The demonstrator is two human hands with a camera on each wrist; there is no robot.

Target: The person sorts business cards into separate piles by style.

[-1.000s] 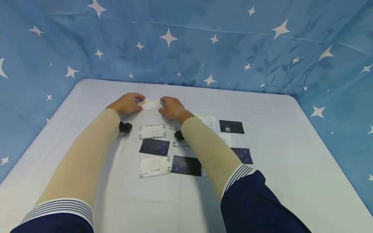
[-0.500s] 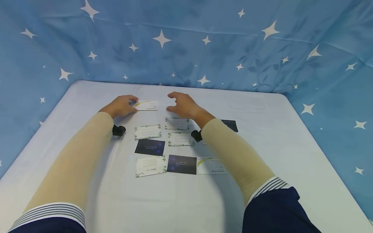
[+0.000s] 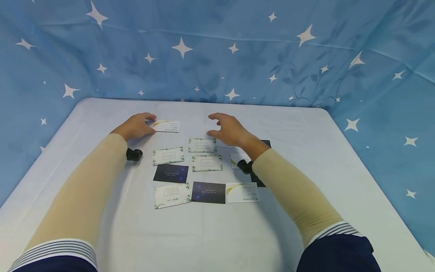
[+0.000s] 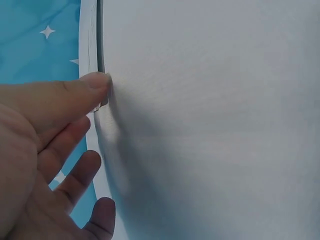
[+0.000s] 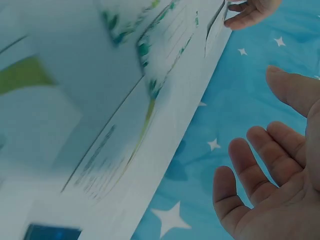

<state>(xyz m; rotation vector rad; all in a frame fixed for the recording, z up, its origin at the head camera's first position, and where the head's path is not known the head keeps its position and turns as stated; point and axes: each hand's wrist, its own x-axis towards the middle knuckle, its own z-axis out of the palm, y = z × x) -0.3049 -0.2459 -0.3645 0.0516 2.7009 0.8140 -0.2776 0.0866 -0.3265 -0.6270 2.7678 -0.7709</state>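
My left hand (image 3: 136,125) pinches the left end of a white business card (image 3: 168,126) with yellow curves, at the back left of the table. In the left wrist view, the thumb (image 4: 90,87) presses on the card's end and the other fingers spread out below. My right hand (image 3: 232,130) is apart from that card, to its right, with thumb and fingers spread around nothing. Just below the right hand lies a leaf-bordered white card (image 3: 202,145). In the right wrist view the right palm (image 5: 280,200) holds nothing.
Several more cards lie in loose rows: leaf-bordered ones (image 3: 207,163), dark blue ones (image 3: 171,173) and a white one with a yellow curve (image 3: 242,192). The right forearm partly covers some. A blue star-patterned curtain (image 3: 200,49) hangs behind the white table (image 3: 142,230).
My right hand has let go of the yellow-curved card and drawn away to the right, over the other cards. The left hand keeps its hold; the head view has shifted slightly.
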